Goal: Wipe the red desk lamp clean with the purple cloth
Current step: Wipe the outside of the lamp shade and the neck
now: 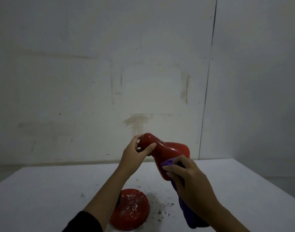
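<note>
A person's left hand [138, 152] grips the narrow neck end of a glossy red desk lamp [166, 154], thumb across the near side and fingers curled round the far side, holding the shade raised above a white table [43, 195]. The shade flares out to the right and downward, its wide mouth tilted toward the table. The right hand [188, 180] presses a purple cloth [185, 210] against the lower right of the shade, fingers bent over the fabric with the fingertips touching the red surface; the rest of the cloth hangs down beneath the palm and wrist (its lower end bunches in shadow near the bottom edge of the view). Below the left forearm, the lamp's round red base [131, 210] sits flat on the table, its top speckled with pale flecks. Whether a stem joins base and shade cannot be told, since the forearm covers that stretch. Small grey crumbs of debris [160, 210] lie scattered on the table just to the right of the base. A dark sleeve [84, 223] covers the left arm near the elbow. Behind the table stands a scuffed white wall [110, 72] with a thin dark vertical seam [208, 81] right of centre.
</note>
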